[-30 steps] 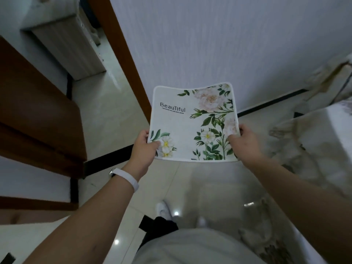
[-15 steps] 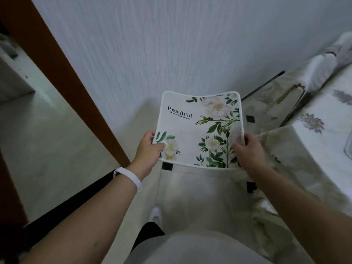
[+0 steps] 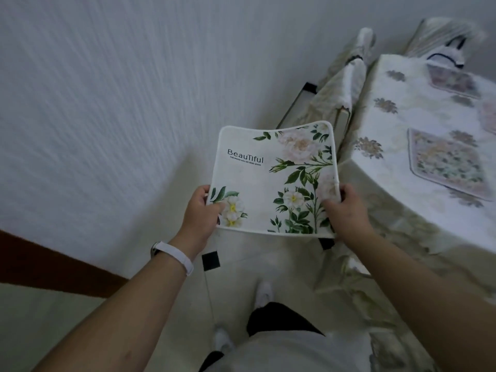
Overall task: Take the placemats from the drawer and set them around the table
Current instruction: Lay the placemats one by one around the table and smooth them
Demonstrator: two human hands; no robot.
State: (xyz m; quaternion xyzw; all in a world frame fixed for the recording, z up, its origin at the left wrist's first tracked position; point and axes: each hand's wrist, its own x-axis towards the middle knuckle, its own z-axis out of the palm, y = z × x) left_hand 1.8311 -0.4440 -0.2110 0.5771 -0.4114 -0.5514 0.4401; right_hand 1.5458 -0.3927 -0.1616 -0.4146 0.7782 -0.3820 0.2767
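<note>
I hold a white placemat (image 3: 271,181) printed with green leaves, pale flowers and the word "Beautiful" flat in front of me above the floor. My left hand (image 3: 200,210) grips its near left corner and my right hand (image 3: 346,213) grips its near right corner. The table (image 3: 418,210), covered in a pale floral cloth, stands to the right. A floral placemat (image 3: 448,162) lies on it, another one (image 3: 453,81) lies farther back, and the edge of a third (image 3: 489,116) shows at the right border.
A white textured wall (image 3: 120,103) fills the left and centre. A covered chair (image 3: 343,84) stands between wall and table, another chair (image 3: 445,38) at the table's far end. A brown door frame (image 3: 53,264) runs at lower left. My feet stand on pale floor tiles (image 3: 268,269).
My view has swung to the right: the door frame and cabinet slid off to the left, and the table with its placemats came into sight. Both hands keep the same hold on the placemat.
</note>
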